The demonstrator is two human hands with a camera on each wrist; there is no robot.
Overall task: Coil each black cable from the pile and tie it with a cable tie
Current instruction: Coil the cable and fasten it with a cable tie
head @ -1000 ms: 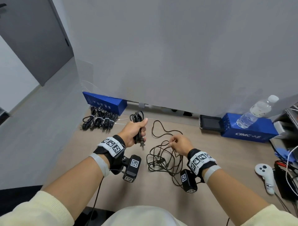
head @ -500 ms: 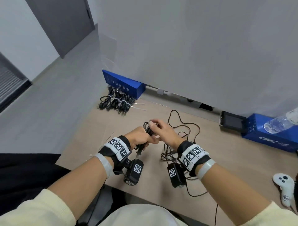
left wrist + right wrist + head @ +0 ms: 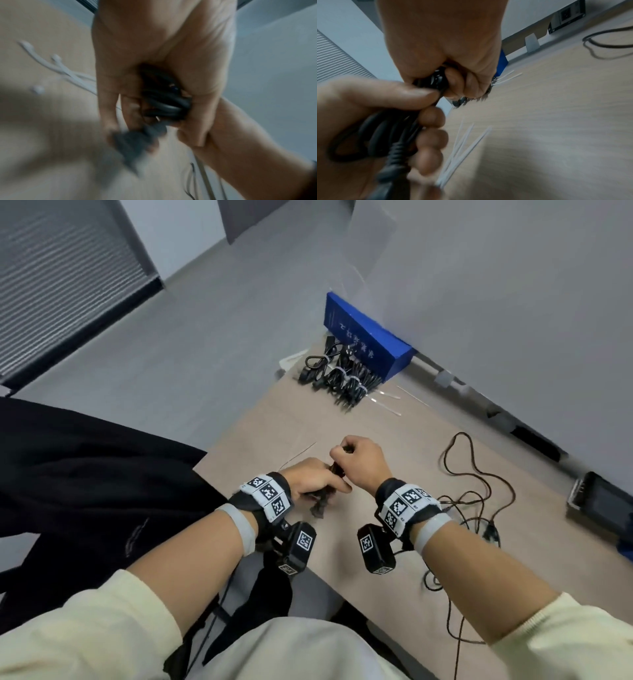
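Note:
A coiled black cable [image 3: 337, 470] sits between both hands above the near left part of the table [image 3: 394, 433]. My left hand [image 3: 325, 484] grips the coil's lower half [image 3: 164, 97], and its plug [image 3: 135, 138] hangs below the fingers, blurred. My right hand [image 3: 346, 453] is curled round the coil's top [image 3: 438, 79]; the left thumb [image 3: 393, 93] presses the strands. Loose white cable ties [image 3: 464, 146] lie on the table just beyond the hands. More loose black cable [image 3: 479, 474] lies tangled to the right.
Several tied cable bundles [image 3: 339, 378] lie at the table's far left corner against a blue box [image 3: 366, 337], with more ties [image 3: 387, 402] beside them. A dark device [image 3: 599, 501] sits at the right. A black garment [image 3: 85, 491] lies left of the table edge.
My right hand left the loose cable and came over to the coil in my left hand. Both hands drew toward the table's near left edge, and the head view swung left.

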